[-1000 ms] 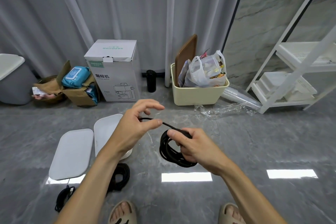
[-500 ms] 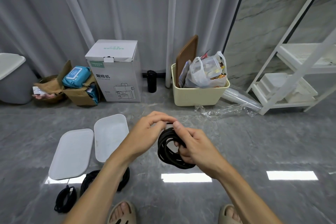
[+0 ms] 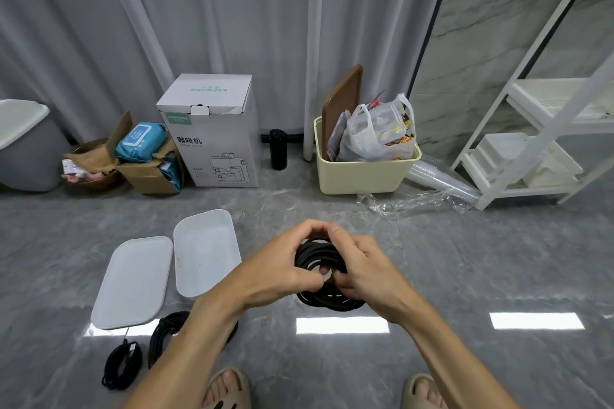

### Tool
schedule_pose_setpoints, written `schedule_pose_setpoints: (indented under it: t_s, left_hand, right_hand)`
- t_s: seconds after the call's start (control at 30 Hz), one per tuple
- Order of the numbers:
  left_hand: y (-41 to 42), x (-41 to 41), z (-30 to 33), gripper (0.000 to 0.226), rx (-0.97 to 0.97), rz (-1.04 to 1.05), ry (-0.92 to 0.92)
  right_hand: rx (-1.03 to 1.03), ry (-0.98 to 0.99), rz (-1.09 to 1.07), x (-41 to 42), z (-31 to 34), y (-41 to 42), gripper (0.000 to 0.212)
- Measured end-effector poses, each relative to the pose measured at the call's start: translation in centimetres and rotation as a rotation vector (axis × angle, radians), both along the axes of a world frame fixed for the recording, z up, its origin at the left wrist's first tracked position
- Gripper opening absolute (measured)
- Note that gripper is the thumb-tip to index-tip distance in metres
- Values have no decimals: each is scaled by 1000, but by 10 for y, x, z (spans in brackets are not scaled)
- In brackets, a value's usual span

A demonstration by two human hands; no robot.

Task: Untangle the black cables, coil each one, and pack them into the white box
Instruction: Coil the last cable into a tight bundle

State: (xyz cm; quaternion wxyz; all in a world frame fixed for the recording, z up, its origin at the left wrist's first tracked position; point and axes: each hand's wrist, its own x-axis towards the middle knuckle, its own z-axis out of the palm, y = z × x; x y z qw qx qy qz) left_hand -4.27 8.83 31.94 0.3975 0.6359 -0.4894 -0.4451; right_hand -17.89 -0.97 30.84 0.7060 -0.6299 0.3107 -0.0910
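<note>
Cables first, working from the left: two black coiled cables already lie on the grey floor (image 3: 465, 259), a small cable bundle (image 3: 121, 367) with a plug end showing and, just beside it, a larger cable coil (image 3: 166, 330) partly hidden behind the left forearm. Just beyond them sit the white box lid (image 3: 133, 282) and the open white box (image 3: 206, 251), touching side by side, and the box looks to hold nothing yet. Now the centre, where the action is: a second ago the left hand (image 3: 282, 271) was out wide, pinching a stretched tail of cable, and now that tail is gone, wound in, and both hands have come together on the black coil (image 3: 319, 257). Left hand grips the near-left side of the loops, fingers curled over the top; right hand (image 3: 362, 267) clamps the right side, thumb up over the rim, loops hanging below toward the floor. So the winding of this one looks finished, and my read is that they're tucking or securing the end. Whether the end is actually locked in, I can't tell. Next should be setting coils into the box, none packed so far.
</note>
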Motion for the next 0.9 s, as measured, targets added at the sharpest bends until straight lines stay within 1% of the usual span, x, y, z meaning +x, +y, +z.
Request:
schedule_pose_setpoints:
  t_s: [0.07, 0.17, 0.2, 0.27, 0.3, 0.33, 0.37, 0.4, 0.43, 0.47, 0.57, 0.6, 0.67, 0.7, 0.77, 0.9]
  left_hand:
    - [1, 0, 2, 56, 34, -24, -20]
    - [1, 4, 0, 51, 59, -43, -48]
    - [1, 4, -1, 49, 63, -33, -63]
    - [1, 4, -2, 41, 73, 22, -87]
    - [0, 3, -3, 37, 74, 52, -86]
    - [0, 2, -3, 34, 75, 79, -82]
    - [-2, 1, -3, 33, 77, 110, -85]
    - [-3, 0, -3, 32, 78, 149, -102]
    - [-4, -1, -3, 32, 81, 188, -133]
    - [-5, -2, -3, 30, 83, 221, -174]
    - [-7, -7, -4, 18, 103, 282, -267]
    - [-7, -7, -4, 14, 111, 301, -283]
    - [-7, -8, -3, 9, 120, 340, -311]
    - [-8, -7, -2, 6, 125, 351, -305]
    - [-7, -7, 1, 5, 147, 349, -239]
    - [-6, -4, 6, 17, 190, 283, 1]
  right_hand:
    - [-25, 18, 34, 0, -3, -1, 63]
    - [-42, 8, 69, 2, -5, -1, 70]
    - [-57, 16, 78, 2, -6, -1, 68]
    - [-108, 55, 79, 2, -5, -3, 57]
    - [-132, 68, 70, 3, -4, -4, 56]
    - [-151, 76, 61, 3, -5, -5, 57]
    - [-166, 83, 44, 4, -5, -6, 63]
    - [-175, 89, 18, 4, -6, -8, 72]
    - [-175, 91, -17, 4, -8, -9, 73]
    - [-158, 84, -45, 4, -9, -10, 67]
    - [-139, 30, -54, 4, -9, -10, 31]
    - [-153, 8, -47, 4, -8, -10, 25]
    - [-171, -18, -56, 5, -8, -10, 25]
    - [-166, -23, -71, 5, -8, -9, 26]
    - [-136, -38, -102, 6, -7, -8, 30]
    - [-113, -18, -147, 8, -8, -8, 42]
